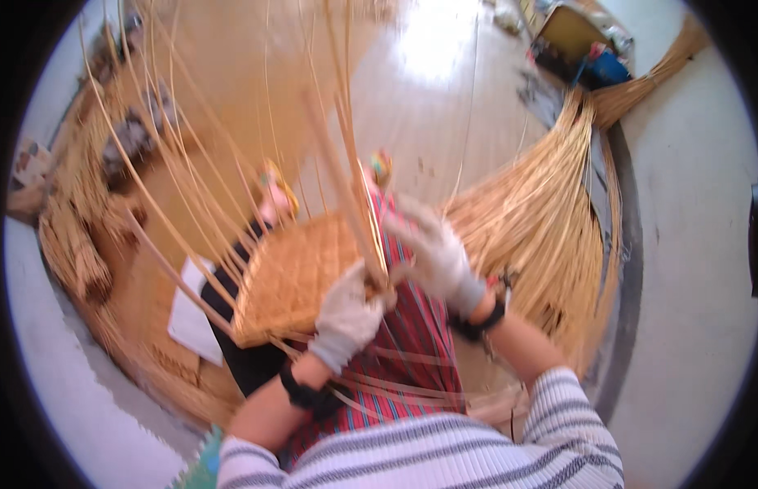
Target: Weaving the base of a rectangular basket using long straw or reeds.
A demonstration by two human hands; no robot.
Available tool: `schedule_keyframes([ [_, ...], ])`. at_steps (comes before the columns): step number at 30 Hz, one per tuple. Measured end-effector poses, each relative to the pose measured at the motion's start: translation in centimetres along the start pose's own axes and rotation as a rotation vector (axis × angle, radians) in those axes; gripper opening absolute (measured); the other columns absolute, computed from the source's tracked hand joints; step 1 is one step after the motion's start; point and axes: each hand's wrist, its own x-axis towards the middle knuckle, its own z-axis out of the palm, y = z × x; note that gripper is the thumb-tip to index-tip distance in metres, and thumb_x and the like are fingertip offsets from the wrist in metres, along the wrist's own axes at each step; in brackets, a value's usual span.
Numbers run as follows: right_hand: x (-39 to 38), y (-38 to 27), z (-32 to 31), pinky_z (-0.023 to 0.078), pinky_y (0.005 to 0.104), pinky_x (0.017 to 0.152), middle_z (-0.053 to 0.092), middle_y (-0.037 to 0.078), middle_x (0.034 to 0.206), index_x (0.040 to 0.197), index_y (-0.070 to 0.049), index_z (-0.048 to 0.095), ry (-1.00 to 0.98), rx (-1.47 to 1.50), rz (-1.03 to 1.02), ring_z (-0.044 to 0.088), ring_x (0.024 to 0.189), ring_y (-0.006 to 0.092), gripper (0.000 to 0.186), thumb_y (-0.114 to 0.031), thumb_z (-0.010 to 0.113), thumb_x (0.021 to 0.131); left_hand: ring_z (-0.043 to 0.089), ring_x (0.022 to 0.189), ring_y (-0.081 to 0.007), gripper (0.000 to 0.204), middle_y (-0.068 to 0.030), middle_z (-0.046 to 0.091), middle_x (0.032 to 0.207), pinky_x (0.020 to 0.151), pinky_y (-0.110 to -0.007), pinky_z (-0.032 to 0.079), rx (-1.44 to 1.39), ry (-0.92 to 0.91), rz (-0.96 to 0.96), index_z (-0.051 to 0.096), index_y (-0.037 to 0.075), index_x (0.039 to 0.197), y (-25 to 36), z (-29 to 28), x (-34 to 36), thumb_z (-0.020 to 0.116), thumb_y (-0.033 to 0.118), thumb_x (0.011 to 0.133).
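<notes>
A woven basket base (293, 269) of pale tan strips rests on my lap, over a red striped cloth (412, 342). Long upright stakes (175, 155) rise from its edges, and loose strips hang below it. My gloved left hand (350, 314) is closed on the base's near right corner, where a thicker upright strip (346, 196) stands. Just right of that corner, my gloved right hand (432, 248) has its fingers stretched out beside the upright strip, slightly blurred; whether they touch it is unclear.
A large fan of loose tan strips (542, 212) spreads at right, below a box holding a blue item (603, 69). More bundles (77, 228) line the left wall. A white sheet (187, 318) lies on the floor at left. My feet (277, 191) show beyond the basket.
</notes>
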Motion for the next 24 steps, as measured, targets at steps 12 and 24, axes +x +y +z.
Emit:
schedule_keyframes([
  [12, -3.7, -5.1, -3.9, 0.052, 0.0424, 0.091, 0.070, 0.004, 0.120, 0.124, -0.016, 0.068, -0.159, -0.246, -0.126, 0.068, 0.105, 0.0258, 0.045, -0.028, 0.076, 0.081, 0.063, 0.080, -0.0083, 0.035, -0.0039, 0.067, 0.096, 0.068, -0.023, 0.051, -0.357, -0.294, 0.256, 0.062, 0.004, 0.110, 4.8, -8.2, -16.3, 0.080, -0.011, 0.084],
  [24, -6.3, -12.2, 1.9, 0.051, 0.0463, 0.086, 0.068, 0.009, 0.110, 0.122, -0.012, 0.065, -0.108, -0.268, 0.159, 0.065, 0.096, 0.0321, 0.044, -0.024, 0.079, 0.082, 0.065, 0.078, -0.0076, 0.020, 0.0038, 0.063, 0.081, 0.067, -0.026, 0.056, -0.222, -0.099, 0.019, 0.063, 0.007, 0.102, -2.3, -16.9, -11.0, 0.079, 0.005, 0.091],
])
